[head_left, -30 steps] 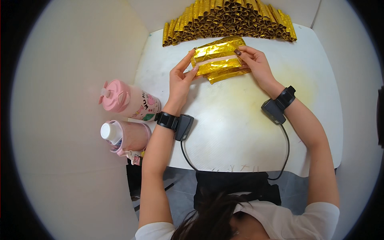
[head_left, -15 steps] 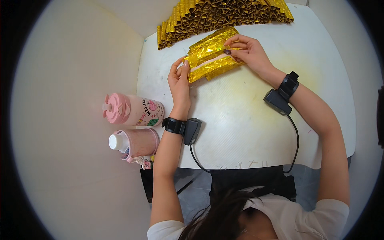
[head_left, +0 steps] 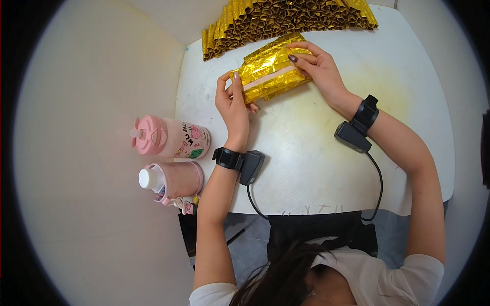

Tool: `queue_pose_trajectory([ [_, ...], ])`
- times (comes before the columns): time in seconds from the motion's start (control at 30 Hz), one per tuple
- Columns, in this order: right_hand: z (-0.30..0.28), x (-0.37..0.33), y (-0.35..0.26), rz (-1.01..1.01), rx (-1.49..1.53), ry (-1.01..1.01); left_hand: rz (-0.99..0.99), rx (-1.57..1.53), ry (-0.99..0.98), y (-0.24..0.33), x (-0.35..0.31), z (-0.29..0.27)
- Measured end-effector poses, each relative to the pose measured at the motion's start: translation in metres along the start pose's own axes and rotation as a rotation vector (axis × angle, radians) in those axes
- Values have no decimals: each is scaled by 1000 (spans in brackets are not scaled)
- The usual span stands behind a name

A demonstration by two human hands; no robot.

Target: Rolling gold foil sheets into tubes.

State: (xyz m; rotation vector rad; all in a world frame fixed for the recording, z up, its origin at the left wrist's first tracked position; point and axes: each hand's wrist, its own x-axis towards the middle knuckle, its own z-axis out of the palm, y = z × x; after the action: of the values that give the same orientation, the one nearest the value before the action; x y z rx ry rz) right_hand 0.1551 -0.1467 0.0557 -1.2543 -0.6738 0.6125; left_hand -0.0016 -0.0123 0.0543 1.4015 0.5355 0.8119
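A shiny gold foil sheet [head_left: 275,58] with a pale strip across its lower part is held above the far side of the white table. More gold foil shows behind its upper edge; whether it is a separate sheet I cannot tell. My left hand [head_left: 233,109] grips the sheet's left end, thumb on top and some fingers hidden beneath, with fingertips showing below the lower edge. At the right end, my right hand [head_left: 326,74] is closed on the foil, its thumb on the upper face near the strip and its fingers over the far edge.
A heap of rolled gold foil tubes [head_left: 291,23] lies at the table's far edge, open ends toward me. To the left stand a pink-lidded bottle [head_left: 171,137] and a pink cup-shaped holder [head_left: 184,179] with a white-capped item in it. Black cabled devices [head_left: 251,167] are strapped to both wrists.
My left hand has shifted slightly right at the wrist, its fingertips now showing under the foil's lower edge. My right thumb has moved up a little, and the foil lies flatter.
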Motion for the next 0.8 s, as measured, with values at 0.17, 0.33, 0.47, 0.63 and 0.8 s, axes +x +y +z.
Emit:
queue_pose_trajectory([
  [0.17, -4, 2, 0, 49, 12, -49, -27, -31, -43, -1, 9, -14],
  [0.33, -16, 8, -9, 152, -9, -166, -92, -39, -154, -1, 18, -21],
  [0.47, -18, 9, -15, 175, -27, -152, -134, -71, -278, 3, 23, -27],
  [0.63, -18, 8, -20, 219, -18, -139, -33, -39, -323, 8, 23, -32],
  [0.8, -18, 11, -18, 173, 29, -119, -68, -86, -425, 10, 26, -36],
])
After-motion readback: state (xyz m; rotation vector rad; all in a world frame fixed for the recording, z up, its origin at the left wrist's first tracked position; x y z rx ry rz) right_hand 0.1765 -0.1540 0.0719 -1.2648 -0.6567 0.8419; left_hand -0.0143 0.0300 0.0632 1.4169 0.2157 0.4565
